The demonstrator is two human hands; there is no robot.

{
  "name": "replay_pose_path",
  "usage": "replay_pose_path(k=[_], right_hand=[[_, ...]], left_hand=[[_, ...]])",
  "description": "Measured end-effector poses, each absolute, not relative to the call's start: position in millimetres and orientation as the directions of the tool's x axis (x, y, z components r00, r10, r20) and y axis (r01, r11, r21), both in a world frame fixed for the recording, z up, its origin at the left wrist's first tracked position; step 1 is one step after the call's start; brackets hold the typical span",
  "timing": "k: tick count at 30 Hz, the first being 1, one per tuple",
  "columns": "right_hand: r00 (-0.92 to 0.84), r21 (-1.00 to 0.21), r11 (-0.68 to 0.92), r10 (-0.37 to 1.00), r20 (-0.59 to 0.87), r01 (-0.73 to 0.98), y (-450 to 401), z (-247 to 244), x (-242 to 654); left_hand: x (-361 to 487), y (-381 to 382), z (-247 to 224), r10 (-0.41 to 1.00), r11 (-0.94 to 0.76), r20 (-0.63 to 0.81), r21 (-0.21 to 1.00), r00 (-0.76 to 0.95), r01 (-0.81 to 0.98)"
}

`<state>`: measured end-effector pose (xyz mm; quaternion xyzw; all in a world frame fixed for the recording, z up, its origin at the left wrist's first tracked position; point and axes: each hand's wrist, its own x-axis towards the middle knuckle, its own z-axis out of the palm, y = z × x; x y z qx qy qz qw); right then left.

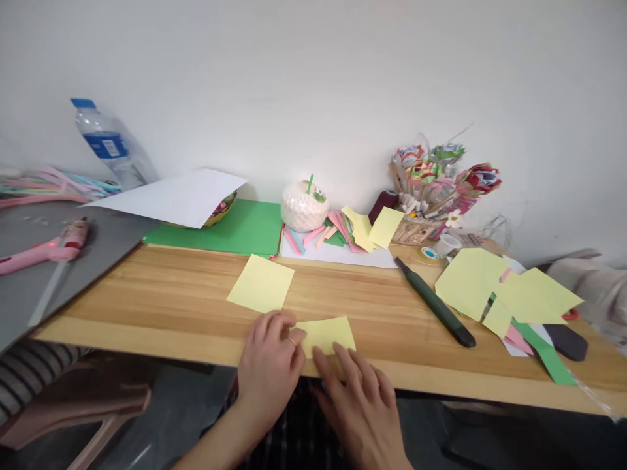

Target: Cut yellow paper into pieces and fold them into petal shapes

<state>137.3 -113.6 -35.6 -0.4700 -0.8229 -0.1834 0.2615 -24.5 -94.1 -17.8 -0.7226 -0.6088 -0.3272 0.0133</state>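
A small yellow paper (329, 331), oblong and perhaps folded, lies at the front edge of the wooden table. My left hand (272, 358) has its fingers curled, with the thumb and index finger closed on the paper's left end. Across the paper's near edge rest the outstretched fingers of my right hand (362, 391), spread a little apart. Just beyond my left hand a square yellow paper sheet (261, 282) lies flat. A dark green pen-shaped tool (435, 303) is further to the right.
Yellow sheets (473, 281) and coloured scraps cover the right side. At the back stand a white wrapped coconut-like object (304, 206) and a basket (414, 230) of paper flowers. Left are a pink glue gun (63, 243), green paper (249, 228) and a water bottle (105, 143).
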Motion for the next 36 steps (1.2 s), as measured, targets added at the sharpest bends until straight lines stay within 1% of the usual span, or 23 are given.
replay_pose_path(k=[7, 10, 12, 14, 16, 18, 24, 29, 36], right_hand=[[-0.360, 0.078, 0.395, 0.716, 0.598, 0.915, -115.2, -31.6, 177.1], [-0.357, 0.080, 0.390, 0.716, 0.600, 0.917, -113.6, -31.3, 185.9], [-0.377, 0.086, 0.413, 0.702, 0.604, 0.907, -112.0, -31.7, 186.8], [-0.393, 0.092, 0.431, 0.688, 0.610, 0.898, -111.1, -32.4, 185.5], [-0.398, 0.097, 0.433, 0.688, 0.607, 0.896, -111.4, -33.1, 183.9], [-0.396, 0.100, 0.424, 0.699, 0.596, 0.900, -112.6, -33.5, 183.0], [-0.388, 0.096, 0.414, 0.714, 0.582, 0.905, -115.3, -33.0, 183.0], [-0.375, 0.079, 0.415, 0.706, 0.601, 0.907, -115.3, -34.2, 184.0], [-0.365, 0.071, 0.411, 0.699, 0.615, 0.909, -111.0, -39.1, 186.8]], left_hand=[[-26.7, -95.5, -16.7, 0.871, -0.254, 0.488, 0.355, 0.053, 0.900], [-26.8, -94.2, -16.3, 0.864, -0.269, 0.497, 0.323, 0.079, 0.907], [-25.4, -93.2, -16.4, 0.817, -0.350, 0.551, 0.242, 0.169, 0.905], [-23.0, -92.5, -17.1, 0.717, -0.507, 0.602, 0.106, 0.350, 0.856], [-20.8, -92.7, -18.6, 0.624, -0.634, 0.589, -0.004, 0.514, 0.773], [-20.8, -94.6, -20.9, 0.590, -0.680, 0.559, -0.044, 0.582, 0.732], [-39.2, -110.9, -34.4, 0.584, -0.622, 0.615, -0.080, 0.530, 0.779], [-55.3, -123.3, -48.4, 0.587, -0.577, 0.681, -0.027, 0.438, 0.816], [-70.9, -124.5, -49.3, 0.538, -0.646, 0.670, -0.062, 0.512, 0.761]])
